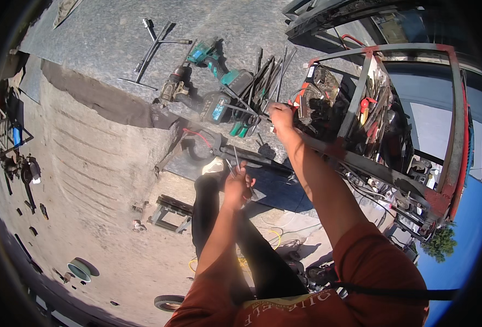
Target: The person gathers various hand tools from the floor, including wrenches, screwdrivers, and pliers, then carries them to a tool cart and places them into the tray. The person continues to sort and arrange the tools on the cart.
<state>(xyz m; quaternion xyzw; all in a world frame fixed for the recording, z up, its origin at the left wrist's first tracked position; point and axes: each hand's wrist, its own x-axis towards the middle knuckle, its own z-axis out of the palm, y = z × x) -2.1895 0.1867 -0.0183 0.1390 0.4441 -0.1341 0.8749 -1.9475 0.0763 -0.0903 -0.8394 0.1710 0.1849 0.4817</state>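
My left hand (237,186) is closed around slim metal-shafted tools (236,163), with a bit of red handle showing; they look like screwdrivers. My right hand (281,116) reaches forward over the ground, its fingers curled on a grey metal tool (245,109) with two long arms; its exact kind is partly hidden by the fingers. Close by lie green-handled pliers (239,128) and a bundle of metal rods (261,77). Left of these are a teal cordless impact driver (218,65), a tan cordless drill (173,88) and a black battery pack (215,107).
A metal frame (355,98) with red-painted corners stands at right, holding many hand tools and an orange-and-black machine (318,92). Sliding T-handle wrenches (147,61) lie at the upper left. A small stool (171,212), yellow cable (275,239) and tire (169,303) are nearer me.
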